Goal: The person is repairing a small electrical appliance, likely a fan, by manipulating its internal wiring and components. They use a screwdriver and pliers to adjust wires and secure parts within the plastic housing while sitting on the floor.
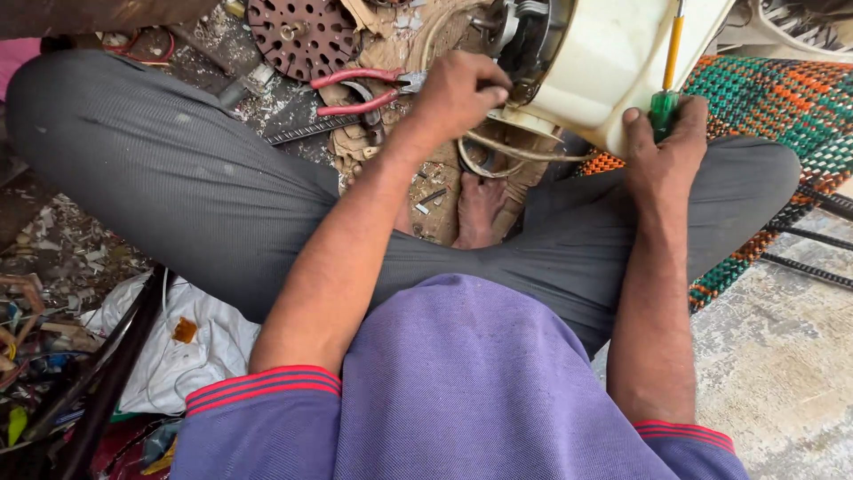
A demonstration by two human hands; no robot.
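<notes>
Left hand (458, 89) at upper centre, fingers curled, forearm running down-left. Right hand (665, 147) at upper right, fist closed, forearm near vertical. Legs crossed.

One package-like item only: a crumpled white plastic bag (191, 342) on the floor at lower left, beside the seated person's left thigh and partly behind a dark rod (111, 373). A small orange-brown rectangular patch (184, 330), perhaps a label or tape, sits on its upper face; too small to resolve further. No signs or screens visible; no boxes identifiable among the floor clutter.
</notes>
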